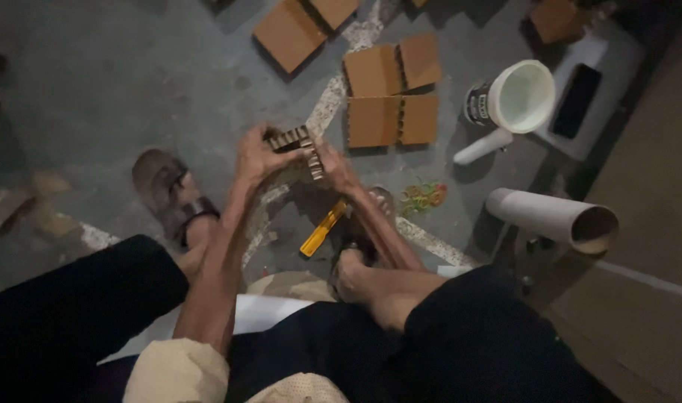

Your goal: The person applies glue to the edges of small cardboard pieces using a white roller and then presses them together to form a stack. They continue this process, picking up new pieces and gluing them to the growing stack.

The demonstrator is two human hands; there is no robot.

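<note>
Both hands hold one folded strip of brown corrugated cardboard (pixel 300 143) above the concrete floor, between my knees. My left hand (pixel 256 155) grips its left end, fingers curled over the top. My right hand (pixel 336 168) pinches the right end, where the strip bends downward. Below the hands, a yellow-handled tool (pixel 323 228) lies on the floor beside my right foot.
Several flat cardboard pieces (pixel 391 92) lie on the floor ahead. A white plastic scoop (pixel 514 101) rests by a dark tin. Coloured rubber bands (pixel 424 195) lie near my right foot. A cardboard tube (pixel 551 216) is at right. My sandalled left foot (pixel 169 195) is at left.
</note>
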